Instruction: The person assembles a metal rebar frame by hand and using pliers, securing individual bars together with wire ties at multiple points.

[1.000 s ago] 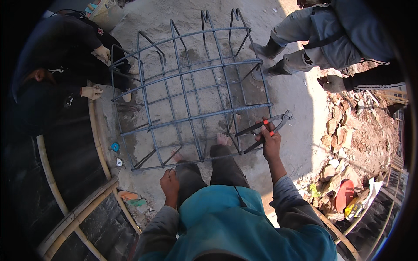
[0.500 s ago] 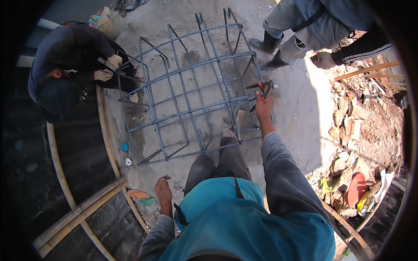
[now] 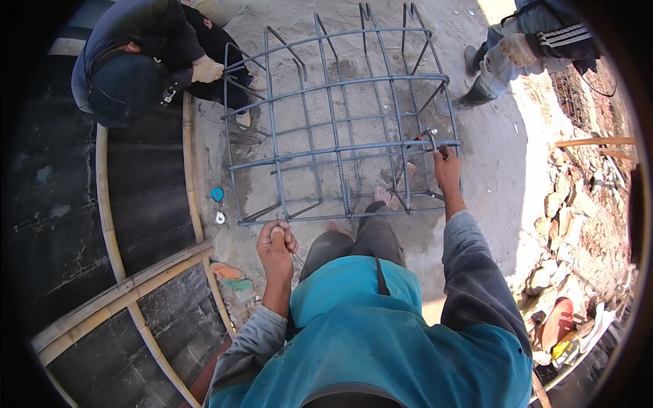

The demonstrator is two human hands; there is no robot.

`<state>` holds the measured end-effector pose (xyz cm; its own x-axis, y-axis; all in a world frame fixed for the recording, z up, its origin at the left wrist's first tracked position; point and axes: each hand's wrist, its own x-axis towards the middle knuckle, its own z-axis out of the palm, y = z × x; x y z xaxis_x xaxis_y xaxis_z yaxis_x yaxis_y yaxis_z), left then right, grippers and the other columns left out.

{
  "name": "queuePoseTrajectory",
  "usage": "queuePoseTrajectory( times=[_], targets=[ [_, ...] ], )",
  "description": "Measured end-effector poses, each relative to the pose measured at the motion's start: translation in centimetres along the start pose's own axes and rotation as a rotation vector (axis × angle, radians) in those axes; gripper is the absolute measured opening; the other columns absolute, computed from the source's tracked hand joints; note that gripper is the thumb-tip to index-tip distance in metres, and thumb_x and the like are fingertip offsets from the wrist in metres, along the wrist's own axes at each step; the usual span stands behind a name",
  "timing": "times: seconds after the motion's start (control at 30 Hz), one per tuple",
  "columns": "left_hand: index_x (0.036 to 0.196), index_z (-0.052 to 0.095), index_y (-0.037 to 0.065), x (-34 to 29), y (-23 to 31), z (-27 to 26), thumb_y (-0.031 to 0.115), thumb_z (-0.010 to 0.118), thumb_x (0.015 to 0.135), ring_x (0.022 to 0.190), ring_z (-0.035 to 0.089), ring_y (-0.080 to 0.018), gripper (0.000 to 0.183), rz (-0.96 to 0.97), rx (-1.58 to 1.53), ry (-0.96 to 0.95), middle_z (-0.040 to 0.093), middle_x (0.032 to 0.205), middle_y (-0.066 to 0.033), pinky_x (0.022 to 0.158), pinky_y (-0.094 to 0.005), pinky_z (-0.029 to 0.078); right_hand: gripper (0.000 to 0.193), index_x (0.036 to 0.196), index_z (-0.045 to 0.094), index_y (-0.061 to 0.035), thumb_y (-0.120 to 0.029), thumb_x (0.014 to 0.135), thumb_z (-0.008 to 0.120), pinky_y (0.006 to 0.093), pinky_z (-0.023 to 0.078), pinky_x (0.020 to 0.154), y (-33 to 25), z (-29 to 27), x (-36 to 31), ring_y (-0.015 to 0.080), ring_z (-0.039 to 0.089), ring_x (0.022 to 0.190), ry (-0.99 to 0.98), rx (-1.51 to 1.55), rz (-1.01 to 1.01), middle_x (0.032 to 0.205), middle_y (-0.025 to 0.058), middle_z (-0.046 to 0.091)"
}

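In front of my feet stands a cage of bent steel rebar [image 3: 338, 148], its bars crossing in a grid. At its right side my right hand [image 3: 447, 173] is closed on a pair of pincers [image 3: 427, 138] with red on the handles. The tool is beside a crossing of bars, and its jaws are partly hard to make out. My left hand [image 3: 276, 248] is raised at the cage's near left corner, fingers pinched together. A thin strand like tie wire shows below those fingers.
A co-worker [image 3: 129, 75] crouches at the far left, gloved hand on the cage's end. Another person in boots [image 3: 479, 88] stands at the far right. Bamboo poles [image 3: 126, 285] edge a dark pit on the left. Rubble [image 3: 564, 231] lies right; a blue tape measure [image 3: 217, 194] lies on the ground.
My left hand has risen to the cage's near corner and its fingers have closed. The pincers have turned in my right hand. The whole view has shifted, and the co-worker's hands have moved.
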<state>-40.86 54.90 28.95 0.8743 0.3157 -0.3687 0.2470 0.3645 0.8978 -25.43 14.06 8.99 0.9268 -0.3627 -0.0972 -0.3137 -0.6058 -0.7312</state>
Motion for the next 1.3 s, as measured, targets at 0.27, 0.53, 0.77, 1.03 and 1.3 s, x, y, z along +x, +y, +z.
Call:
queuePoseTrajectory(
  times=[0.27,0.53,0.77,1.03,1.3],
  targets=[
    [0.099,0.056,0.005,2.7,3.0,7.9,0.017,0.054,0.099,0.080,0.059,-0.0182,0.012,0.076,-0.504,-0.196,0.057,0.081,-0.0048,0.075,-0.0339,0.052,0.032,0.114,0.061,0.0021,-0.024,0.097,0.053,0.0383,0.050,0.079,-27.7,-1.9,-19.5,0.0311,0.065,0.091,-0.633,0.562,-0.388,0.100,0.0209,0.066],
    [0.095,0.059,0.002,2.6,6.1,4.1,0.013,0.052,0.098,0.080,0.061,-0.0198,0.013,0.317,-0.063,-0.105,0.058,0.077,-0.0055,0.075,-0.0360,0.053,0.024,0.095,0.063,0.0015,-0.021,0.096,0.054,0.0419,0.048,0.065,-30.9,-1.2,-21.2,0.0336,0.061,0.072,-0.659,0.266,-0.433,0.083,0.0223,0.062],
    [0.094,0.060,0.002,4.9,10.2,2.1,0.019,0.059,0.096,0.071,0.057,-0.0194,0.017,0.138,-0.609,-0.151,0.055,0.070,-0.0029,0.070,-0.0364,0.052,0.027,0.103,0.062,-0.0017,-0.025,0.101,0.048,0.0275,0.037,0.048,-33.5,-1.7,-22.8,0.0084,0.043,0.057,-1.050,0.925,0.018,0.067,-0.0016,0.046],
    [0.089,0.057,0.006,7.1,12.0,3.6,0.021,0.059,0.095,0.064,0.050,-0.0143,0.017,0.031,-0.651,-0.009,0.047,0.065,0.0014,0.060,-0.0310,0.044,0.028,0.106,0.059,-0.0010,-0.026,0.102,0.046,0.0199,0.025,0.044,-33.2,-1.1,-19.3,0.0040,0.032,0.051,-1.234,1.049,0.302,0.067,-0.0041,0.042],
    [0.089,0.056,0.008,8.1,6.5,0.8,0.020,0.057,0.096,0.059,0.044,-0.0113,0.014,-0.049,-0.682,0.185,0.040,0.062,0.0037,0.055,-0.0274,0.037,0.033,0.109,0.061,0.0004,-0.029,0.103,0.047,0.0218,0.026,0.044,-30.6,-1.0,-16.9,0.0051,0.032,0.052,-1.505,0.691,0.193,0.065,-0.0039,0.042]
  ],
)
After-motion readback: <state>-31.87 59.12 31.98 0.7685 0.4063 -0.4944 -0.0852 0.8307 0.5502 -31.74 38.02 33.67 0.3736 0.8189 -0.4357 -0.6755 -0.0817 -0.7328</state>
